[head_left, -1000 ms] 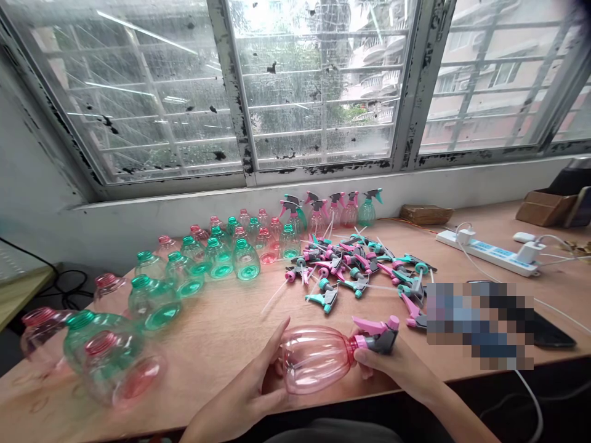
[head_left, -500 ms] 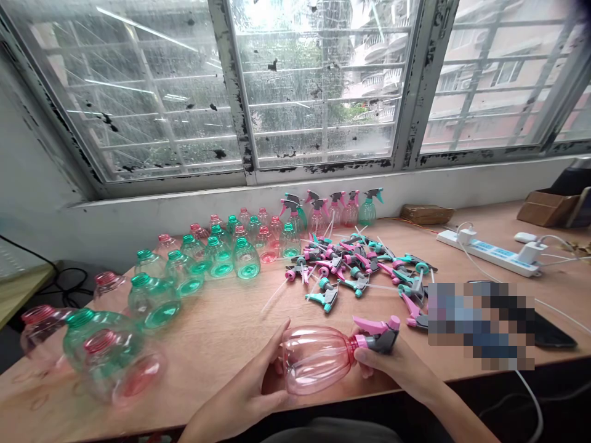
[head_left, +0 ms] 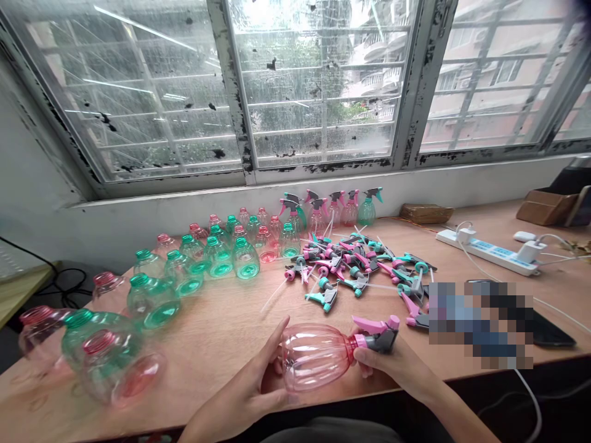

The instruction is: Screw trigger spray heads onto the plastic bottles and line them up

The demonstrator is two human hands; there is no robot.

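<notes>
A clear pink spray bottle [head_left: 316, 357] lies on its side between my hands, just above the table's front edge. Its base rests in my left hand [head_left: 263, 375], with thumb and fingers curved round it. My right hand [head_left: 385, 363] grips the neck at the pink collar of the grey and pink trigger sprayer [head_left: 381, 335], which points right. Beyond the bottle is a heap of loose trigger sprayers [head_left: 355, 264] in pink, teal and grey, with white dip tubes sticking out.
Open green bottles [head_left: 219, 258] and pink bottles [head_left: 111, 369] stand in rows along the left. Several bottles with sprayers [head_left: 335, 209] stand by the wall. At right are a white power strip [head_left: 489, 252], a brown packet [head_left: 425, 213], a cardboard box [head_left: 547, 206] and a dark, partly blurred device [head_left: 549, 329].
Almost nothing differs. Both hands keep the same hold on the spray bottle, and the view has shifted very slightly.
</notes>
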